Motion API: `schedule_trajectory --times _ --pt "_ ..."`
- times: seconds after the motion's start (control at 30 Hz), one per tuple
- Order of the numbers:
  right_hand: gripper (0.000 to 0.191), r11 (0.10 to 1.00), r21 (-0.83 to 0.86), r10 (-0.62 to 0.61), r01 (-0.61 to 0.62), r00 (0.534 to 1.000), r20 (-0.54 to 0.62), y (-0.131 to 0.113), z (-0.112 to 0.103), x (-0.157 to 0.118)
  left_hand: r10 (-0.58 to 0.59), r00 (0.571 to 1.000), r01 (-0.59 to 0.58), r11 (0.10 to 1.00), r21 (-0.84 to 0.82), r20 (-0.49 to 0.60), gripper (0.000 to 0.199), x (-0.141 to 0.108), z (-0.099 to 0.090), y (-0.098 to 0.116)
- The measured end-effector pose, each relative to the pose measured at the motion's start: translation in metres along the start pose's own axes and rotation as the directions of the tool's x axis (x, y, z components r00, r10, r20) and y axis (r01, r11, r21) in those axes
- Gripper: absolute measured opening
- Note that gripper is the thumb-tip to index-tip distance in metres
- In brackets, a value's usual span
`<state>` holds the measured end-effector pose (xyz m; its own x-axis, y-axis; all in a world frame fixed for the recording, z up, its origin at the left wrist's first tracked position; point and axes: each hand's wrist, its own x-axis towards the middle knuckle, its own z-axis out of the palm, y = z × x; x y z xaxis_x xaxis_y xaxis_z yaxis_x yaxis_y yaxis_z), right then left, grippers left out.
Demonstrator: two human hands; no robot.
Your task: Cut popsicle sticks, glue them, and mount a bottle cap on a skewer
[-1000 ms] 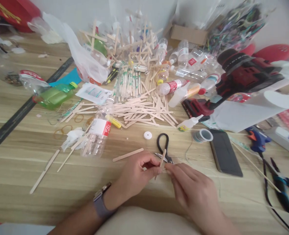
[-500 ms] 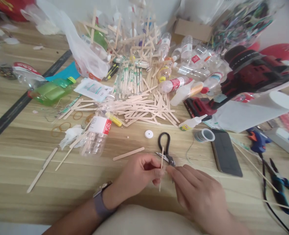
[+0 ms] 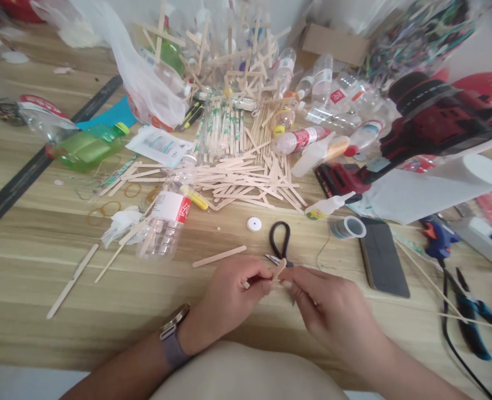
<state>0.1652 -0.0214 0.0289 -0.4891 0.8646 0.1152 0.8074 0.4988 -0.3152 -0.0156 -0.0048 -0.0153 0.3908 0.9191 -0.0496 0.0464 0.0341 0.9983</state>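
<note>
My left hand [image 3: 235, 289], a watch on its wrist, is closed in a pinch on a short wooden craft stick [image 3: 279, 269], tilted with its rounded end up. Close against that stick, my right hand [image 3: 331, 303] also pinches, thumb against index finger; what lies between those fingertips is too small to make out. Black-handled scissors [image 3: 279, 239] lie just beyond both hands, their blades partly hidden by the fingers. Another craft stick [image 3: 219, 256] rests flat beyond my left hand. A white disc [image 3: 254, 224] with a centre hole lies near the scissors.
Beyond is a heap of craft sticks [image 3: 249, 180], with plastic bottles [image 3: 323, 78] behind. A clear bottle [image 3: 166, 214] stands at left. To the right are a glue bottle [image 3: 327, 207], a spool [image 3: 349, 228], a phone [image 3: 383, 256], a glue gun [image 3: 440, 236], pliers [image 3: 473, 322] and a red-black power tool [image 3: 433, 116].
The stick in my left fingers has turned from nearly upright to a slant, its top leaning right. My right hand has moved up and closer to it. The view has shifted slightly.
</note>
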Motion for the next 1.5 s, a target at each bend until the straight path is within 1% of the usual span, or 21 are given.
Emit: schedule_trajectory --times 0.03,0.1,0.17,0.23,0.33,0.43,0.57,0.7,0.8,0.93,1.0,1.03,1.07,1.13,1.17,1.2,1.23,1.3,1.37,1.4,1.5 --pt "0.029 0.999 -0.036 -0.026 0.026 0.999 -0.019 0.0 0.0 0.0 -0.02 1.0 0.02 0.999 -0.03 0.012 0.018 0.0 0.0 0.0" --pt "0.03 0.98 -0.163 -0.128 0.114 0.989 -0.073 -0.002 -0.001 -0.001 -0.135 0.988 0.146 0.973 -0.179 0.073 0.017 0.002 0.0 -0.002" --pt "0.033 0.93 -0.3 -0.252 0.212 0.962 -0.102 -0.004 -0.002 -0.002 -0.266 0.949 0.311 0.885 -0.346 0.171 0.019 0.003 -0.001 -0.005" --pt "0.034 0.877 -0.387 -0.343 0.284 0.935 -0.092 -0.005 -0.002 -0.002 -0.342 0.903 0.426 0.79 -0.441 0.259 0.025 0.004 -0.001 -0.007" --pt "0.034 0.871 -0.39 -0.356 0.299 0.931 -0.08 -0.006 -0.002 -0.002 -0.364 0.886 0.462 0.75 -0.474 0.287 0.029 0.004 -0.001 -0.008" --pt "0.032 0.945 -0.266 -0.216 0.191 0.974 -0.064 -0.005 -0.001 -0.001 -0.313 0.932 0.361 0.838 -0.409 0.183 0.024 0.002 0.0 -0.006" --pt "0.03 1.0 -0.015 -0.018 0.018 1.0 0.014 -0.003 -0.002 0.0 -0.079 0.996 0.083 0.99 -0.112 0.037 0.019 -0.004 0.001 -0.003" --pt "0.027 0.97 0.207 0.108 -0.125 0.99 0.092 -0.004 -0.006 0.004 0.152 0.988 -0.149 0.972 0.182 0.0 0.021 -0.007 -0.001 0.0" --pt "0.027 0.904 0.341 0.187 -0.257 0.957 0.224 -0.004 -0.011 0.01 0.258 0.966 -0.254 0.926 0.279 0.024 0.017 -0.009 -0.003 0.001" --pt "0.027 0.758 0.471 0.226 -0.451 0.859 0.459 0.002 -0.015 0.015 0.404 0.911 -0.41 0.856 0.316 0.088 0.021 -0.011 -0.003 0.0" --pt "0.028 0.716 0.486 0.209 -0.501 0.818 0.535 0.005 -0.014 0.014 0.413 0.905 -0.425 0.85 0.31 0.107 0.023 -0.011 -0.003 0.001" --pt "0.027 0.741 0.465 0.208 -0.485 0.823 0.528 0.006 -0.014 0.012 0.382 0.919 -0.394 0.869 0.299 0.098 0.021 -0.011 -0.002 0.002" --pt "0.026 0.804 0.418 0.202 -0.422 0.856 0.476 0.006 -0.013 0.01 0.326 0.942 -0.336 0.902 0.272 0.081 0.02 -0.01 -0.002 0.002" --pt "0.026 0.966 0.205 0.103 -0.158 0.961 0.255 0.004 -0.011 0.005 0.123 0.991 -0.128 0.984 0.123 0.048 0.019 -0.008 -0.001 0.003" --pt "0.028 0.999 0.046 -0.013 0.007 0.991 0.132 0.002 -0.01 0.002 -0.007 0.998 0.007 1.0 0.0 0.062 0.019 -0.006 0.0 0.002" --pt "0.03 0.981 -0.116 -0.15 0.153 0.988 0.038 0.0 -0.01 0.0 -0.128 0.986 0.142 0.981 -0.135 0.105 0.021 -0.005 0.0 0.002" --pt "0.03 0.931 -0.251 -0.276 0.265 0.961 -0.012 -0.001 -0.01 -0.001 -0.225 0.959 0.264 0.929 -0.259 0.17 0.025 -0.003 0.001 0.001" --pt "0.029 0.833 -0.406 -0.422 0.376 0.906 -0.026 -0.003 -0.009 -0.002 -0.327 0.898 0.428 0.805 -0.41 0.293 0.034 -0.001 0.001 -0.001" --pt "0.028 0.816 -0.428 -0.436 0.389 0.9 -0.013 -0.004 -0.008 -0.003 -0.347 0.879 0.467 0.769 -0.437 0.328 0.037 0.0 0.001 -0.001" --pt "0.028 0.842 -0.398 -0.4 0.363 0.916 -0.01 -0.004 -0.007 -0.003 -0.34 0.89 0.445 0.793 -0.417 0.304 0.033 -0.001 0.001 -0.001" --pt "0.03 0.972 -0.168 -0.16 0.165 0.986 0.045 -0.002 -0.006 -0.002 -0.189 0.975 0.206 0.967 -0.153 0.117 0.019 -0.005 0.001 0.0"
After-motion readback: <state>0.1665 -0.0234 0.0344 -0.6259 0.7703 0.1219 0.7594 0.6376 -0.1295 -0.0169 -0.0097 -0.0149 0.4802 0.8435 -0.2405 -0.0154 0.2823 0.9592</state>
